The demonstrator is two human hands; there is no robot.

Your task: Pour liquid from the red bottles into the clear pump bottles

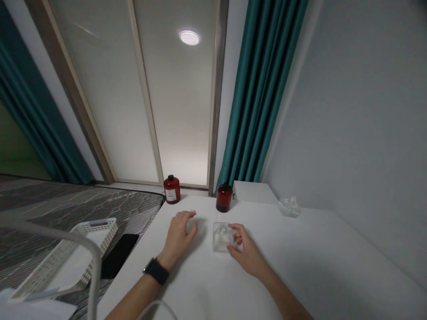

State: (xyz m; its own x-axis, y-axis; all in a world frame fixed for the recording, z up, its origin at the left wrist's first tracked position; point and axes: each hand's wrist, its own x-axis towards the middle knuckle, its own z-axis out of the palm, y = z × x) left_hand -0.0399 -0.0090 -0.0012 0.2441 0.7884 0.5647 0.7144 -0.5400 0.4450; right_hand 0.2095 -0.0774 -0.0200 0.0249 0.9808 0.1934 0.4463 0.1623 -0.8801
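A small clear square box [221, 238] rests on the white table [200, 284], with something pale inside that I cannot make out. My right hand [247, 253] grips its right side, thumb at the near corner and fingers at the far one. To the left, my left hand [179, 235] hovers over the table, apart from the box, thumb and fingers spread. A tiny whitish spot shows by its fingertips, too small to name. Behind the hands stand a red bottle with a white label [171, 194] and a dark red bottle [224, 198], both with black caps.
A white box [255, 192] and a crumpled clear plastic piece [289, 207] lie along the back right. Left of the table are a white perforated basket [106, 233] and a black flat object [120, 255] on a grey striped surface. A white curved tube [95, 275] crosses the lower left.
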